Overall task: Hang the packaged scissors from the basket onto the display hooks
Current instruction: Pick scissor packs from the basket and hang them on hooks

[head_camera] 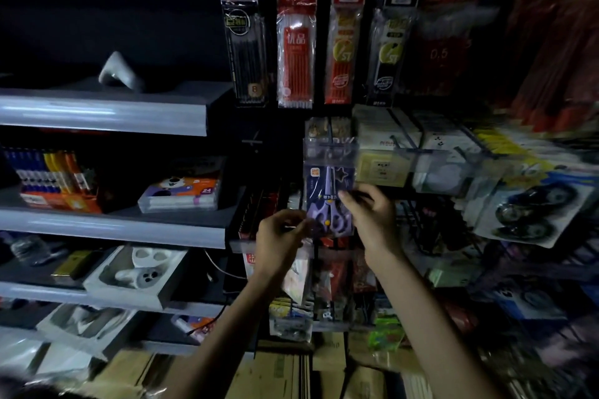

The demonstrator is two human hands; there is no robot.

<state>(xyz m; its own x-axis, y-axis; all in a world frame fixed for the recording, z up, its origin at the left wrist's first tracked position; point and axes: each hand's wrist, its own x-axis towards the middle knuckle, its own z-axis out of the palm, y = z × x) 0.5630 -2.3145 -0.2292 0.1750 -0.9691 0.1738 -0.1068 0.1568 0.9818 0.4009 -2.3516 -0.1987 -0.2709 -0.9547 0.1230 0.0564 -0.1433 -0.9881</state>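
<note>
A clear packet with purple scissors [329, 191] hangs upright in front of the display wall, its top edge at a dark metal hook [330, 136]. My left hand [280, 241] pinches the packet's lower left corner. My right hand [372, 215] holds its lower right edge, thumb and fingers curled on the plastic. Whether the hook passes through the packet's hole is blurred. The basket is out of view.
Pen refill packs [296, 48] hang above the hook. Boxed goods on hooks [385, 152] and correction tape cards [531, 207] crowd the right. Grey shelves [103, 113] with stationery boxes run along the left. Cardboard cartons [282, 372] lie on the floor below.
</note>
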